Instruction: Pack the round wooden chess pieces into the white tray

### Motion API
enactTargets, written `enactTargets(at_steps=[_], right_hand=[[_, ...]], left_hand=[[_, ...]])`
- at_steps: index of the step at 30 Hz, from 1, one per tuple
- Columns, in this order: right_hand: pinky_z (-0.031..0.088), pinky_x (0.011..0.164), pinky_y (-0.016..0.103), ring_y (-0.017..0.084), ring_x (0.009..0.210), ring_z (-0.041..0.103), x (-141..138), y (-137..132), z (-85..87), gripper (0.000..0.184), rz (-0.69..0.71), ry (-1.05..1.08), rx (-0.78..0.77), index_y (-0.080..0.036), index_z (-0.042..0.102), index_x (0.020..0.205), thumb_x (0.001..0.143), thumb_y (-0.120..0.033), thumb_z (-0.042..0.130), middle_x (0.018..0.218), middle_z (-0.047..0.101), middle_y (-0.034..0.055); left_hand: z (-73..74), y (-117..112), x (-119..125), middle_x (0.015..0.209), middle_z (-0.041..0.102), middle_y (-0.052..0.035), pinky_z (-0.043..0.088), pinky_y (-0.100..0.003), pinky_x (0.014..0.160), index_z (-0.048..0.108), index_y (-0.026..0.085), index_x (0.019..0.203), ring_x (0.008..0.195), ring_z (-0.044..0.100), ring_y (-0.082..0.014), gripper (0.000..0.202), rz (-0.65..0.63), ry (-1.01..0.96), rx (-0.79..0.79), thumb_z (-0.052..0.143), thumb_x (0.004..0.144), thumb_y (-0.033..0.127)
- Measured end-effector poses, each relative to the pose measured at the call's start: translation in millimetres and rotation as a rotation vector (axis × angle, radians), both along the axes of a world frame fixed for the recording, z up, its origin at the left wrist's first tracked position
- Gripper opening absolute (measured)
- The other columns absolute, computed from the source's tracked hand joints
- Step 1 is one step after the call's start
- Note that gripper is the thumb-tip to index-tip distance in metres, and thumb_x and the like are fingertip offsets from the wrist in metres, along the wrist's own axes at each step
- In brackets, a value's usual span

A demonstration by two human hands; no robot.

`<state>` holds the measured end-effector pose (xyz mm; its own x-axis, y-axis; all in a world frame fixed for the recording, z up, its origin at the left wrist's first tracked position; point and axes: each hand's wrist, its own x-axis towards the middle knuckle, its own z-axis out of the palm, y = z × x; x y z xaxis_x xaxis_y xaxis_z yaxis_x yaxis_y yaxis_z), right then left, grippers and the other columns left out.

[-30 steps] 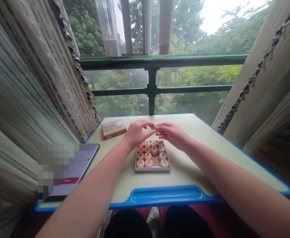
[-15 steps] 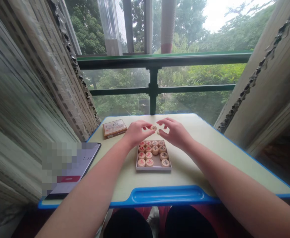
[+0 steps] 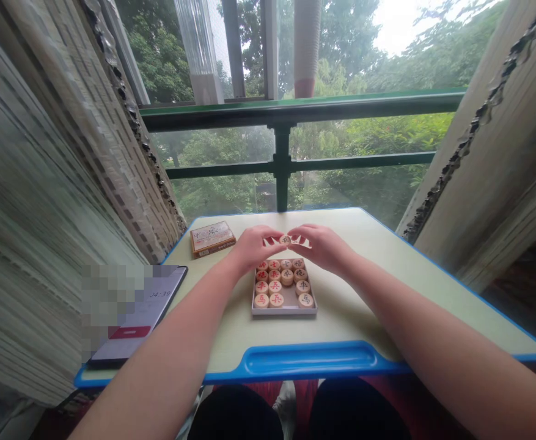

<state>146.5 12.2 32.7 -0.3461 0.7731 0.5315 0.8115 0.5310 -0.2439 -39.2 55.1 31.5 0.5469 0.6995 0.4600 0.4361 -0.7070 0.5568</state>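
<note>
Between my two hands, just beyond the tray, is a round wooden Chinese chess piece [image 3: 285, 239] with a dark character facing me. My left hand [image 3: 255, 244] pinches it from the left with thumb and fingers. From the right, the fingertips of my right hand [image 3: 321, 245] close against its edge; a second pale piece may be in them, but this is hard to make out. Below the hands lies a shallow white tray [image 3: 284, 313] with rows of chess pieces, red characters on the left and black on the right. A bare patch shows in its lower middle.
A flat printed box [image 3: 212, 238] lies at the table's back left. A tablet [image 3: 132, 336] with a partly blurred screen rests at the left edge. The pale table [image 3: 387, 287] has a blue rim and a moulded blue groove [image 3: 311, 360] in front. Curtains hang on both sides.
My right hand has moved left and its fingertips have closed up to the piece in my left hand. The pieces in the tray look the same.
</note>
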Motion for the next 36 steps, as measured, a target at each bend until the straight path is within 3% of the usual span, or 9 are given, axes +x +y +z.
enactTargets(at_steps=[5,10,15,26,31,36], right_hand=[[0.044,0.066,0.027,0.014,0.068,0.057,-0.9,-0.5,-0.5,0.018,0.002,-0.004,-0.022,-0.019,0.065,0.089,0.081,-0.031,0.055,0.084,0.065,0.0062],[0.044,0.066,0.027,0.015,0.070,0.058,-1.5,-1.4,-0.2,0.020,-0.028,0.001,-0.030,-0.018,0.065,0.090,0.080,-0.033,0.056,0.085,0.065,0.0068],[0.044,0.064,0.026,0.015,0.070,0.058,-1.3,-2.7,3.0,0.021,-0.018,0.005,-0.050,-0.017,0.064,0.087,0.080,-0.034,0.055,0.084,0.064,0.0067],[0.045,0.067,0.028,0.016,0.074,0.059,-2.0,-7.4,4.0,0.026,-0.020,0.032,-0.016,-0.019,0.063,0.098,0.078,-0.033,0.057,0.092,0.064,0.0063],[0.045,0.068,0.027,0.015,0.073,0.059,-1.5,-5.5,3.2,0.019,0.068,0.051,-0.015,-0.020,0.067,0.090,0.079,-0.031,0.056,0.090,0.065,0.0067],[0.045,0.066,0.027,0.015,0.072,0.059,-2.8,-4.9,1.7,0.020,0.058,0.032,-0.021,-0.019,0.067,0.091,0.078,-0.031,0.056,0.086,0.065,0.0066]], left_hand=[[0.3,-1.2,0.8,0.085,0.068,-0.0060,0.049,-0.025,0.062,0.070,0.016,0.091,0.065,0.058,-0.0130,0.033,-0.006,-0.010,-0.013,0.064,0.070,0.041],[-3.2,1.6,-1.1,0.086,0.068,-0.0076,0.050,-0.026,0.063,0.066,0.013,0.103,0.068,0.058,-0.0136,0.048,0.023,-0.045,-0.080,0.069,0.064,0.042],[-5.2,4.4,-2.0,0.088,0.069,-0.0070,0.049,-0.025,0.063,0.070,0.015,0.092,0.068,0.059,-0.0129,0.033,-0.036,-0.035,-0.112,0.066,0.068,0.037],[-2.7,2.0,-2.4,0.082,0.070,-0.0057,0.048,-0.024,0.060,0.071,0.015,0.091,0.064,0.058,-0.0125,0.032,-0.039,-0.040,-0.111,0.065,0.068,0.037],[-3.4,0.2,-0.5,0.080,0.069,-0.0049,0.047,-0.024,0.059,0.071,0.016,0.086,0.062,0.058,-0.0123,0.030,-0.040,-0.006,-0.095,0.065,0.068,0.038],[-2.2,-0.3,-0.1,0.077,0.069,-0.0039,0.047,-0.023,0.061,0.071,0.016,0.087,0.064,0.058,-0.0126,0.029,-0.064,0.005,-0.087,0.065,0.069,0.037]])
